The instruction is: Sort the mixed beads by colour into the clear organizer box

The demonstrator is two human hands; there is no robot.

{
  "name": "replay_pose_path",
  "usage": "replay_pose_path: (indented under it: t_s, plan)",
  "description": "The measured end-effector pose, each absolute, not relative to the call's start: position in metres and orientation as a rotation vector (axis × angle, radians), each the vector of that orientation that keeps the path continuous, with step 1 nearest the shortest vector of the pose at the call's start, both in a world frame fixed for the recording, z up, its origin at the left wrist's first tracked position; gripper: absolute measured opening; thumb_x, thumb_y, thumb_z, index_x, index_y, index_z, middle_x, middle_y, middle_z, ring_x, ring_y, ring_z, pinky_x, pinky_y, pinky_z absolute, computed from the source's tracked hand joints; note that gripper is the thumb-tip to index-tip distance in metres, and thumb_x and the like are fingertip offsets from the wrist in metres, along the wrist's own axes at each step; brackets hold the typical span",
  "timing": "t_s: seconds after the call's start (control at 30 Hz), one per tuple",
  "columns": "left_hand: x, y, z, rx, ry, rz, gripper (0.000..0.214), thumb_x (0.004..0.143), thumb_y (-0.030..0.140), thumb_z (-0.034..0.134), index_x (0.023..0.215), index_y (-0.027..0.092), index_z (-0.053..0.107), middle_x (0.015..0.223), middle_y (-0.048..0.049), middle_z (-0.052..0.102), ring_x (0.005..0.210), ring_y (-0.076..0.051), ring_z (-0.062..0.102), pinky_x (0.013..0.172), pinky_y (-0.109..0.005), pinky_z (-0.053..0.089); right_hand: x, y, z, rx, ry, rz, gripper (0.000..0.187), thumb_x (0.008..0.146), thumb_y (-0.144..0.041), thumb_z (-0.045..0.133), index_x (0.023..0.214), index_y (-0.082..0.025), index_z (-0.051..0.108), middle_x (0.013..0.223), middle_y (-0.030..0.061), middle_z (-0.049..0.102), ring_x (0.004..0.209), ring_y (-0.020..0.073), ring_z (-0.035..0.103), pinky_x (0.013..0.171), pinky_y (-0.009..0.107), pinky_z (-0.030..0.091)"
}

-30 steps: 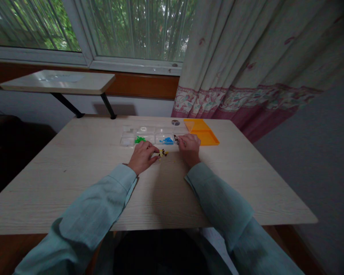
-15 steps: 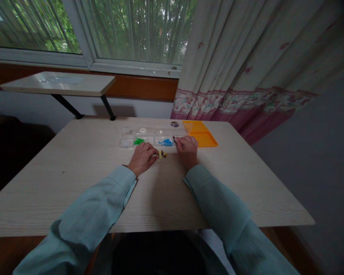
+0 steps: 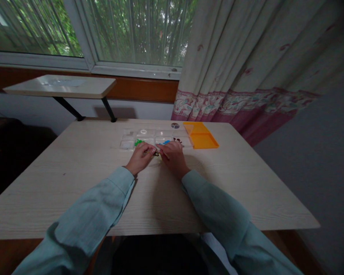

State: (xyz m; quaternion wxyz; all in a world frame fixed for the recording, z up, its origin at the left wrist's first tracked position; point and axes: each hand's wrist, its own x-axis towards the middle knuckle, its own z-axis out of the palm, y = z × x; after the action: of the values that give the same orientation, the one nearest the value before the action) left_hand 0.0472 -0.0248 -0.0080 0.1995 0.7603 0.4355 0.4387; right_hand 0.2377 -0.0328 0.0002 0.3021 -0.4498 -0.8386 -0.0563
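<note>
My left hand [image 3: 140,157] and my right hand [image 3: 173,157] meet fingertip to fingertip on the wooden table [image 3: 74,179], just in front of a clear compartment box [image 3: 145,133]. Both hands have their fingers pinched together over a small pile of tiny yellow and dark pieces, which the fingers now mostly hide. What each pinch holds is too small to name. Green pieces [image 3: 137,142] and blue pieces [image 3: 164,142] lie in two of the box's front compartments. Dark pieces [image 3: 177,140] lie in the compartment to the right.
An orange tray [image 3: 200,138] lies to the right of the clear box, with a small round dark disc [image 3: 175,125] behind the box. A white side shelf [image 3: 60,84] stands under the window at the back left. A curtain [image 3: 246,68] hangs at the right.
My right hand has moved left from the box's right end to meet my left hand over the small pile. The left hand stayed nearly in place.
</note>
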Motion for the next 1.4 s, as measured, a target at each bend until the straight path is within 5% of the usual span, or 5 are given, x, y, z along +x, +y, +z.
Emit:
replay_pose_path:
  t_s: [1.1, 1.4]
  plan:
    - [0.048, -0.025, -0.009, 2.049, 1.117, 1.139, 0.037, 0.093, 0.046, 0.045, 0.093, 0.020, 0.071, 0.083, -0.0056, 0.062, 0.084, -0.018, 0.056, 0.081, -0.033, 0.046, 0.238, -0.034, 0.001, -1.176, -2.188, -0.172, 0.026, 0.095, -0.037, 0.048, 0.100, -0.028, 0.072, 0.087, 0.0025, 0.069, 0.093, 0.0190, 0.052, 0.094, 0.037, 0.028]
    - [0.043, -0.024, -0.009, 2.178, 1.300, 1.200, 0.027, 0.093, 0.029, 0.047, 0.104, 0.020, 0.070, 0.082, -0.0054, 0.061, 0.087, -0.020, 0.054, 0.084, -0.036, 0.044, 0.269, -0.009, -0.008, -1.345, -1.912, -0.145, 0.024, 0.092, -0.036, 0.054, 0.090, -0.024, 0.074, 0.089, 0.0032, 0.071, 0.093, 0.0183, 0.055, 0.090, 0.034, 0.032]
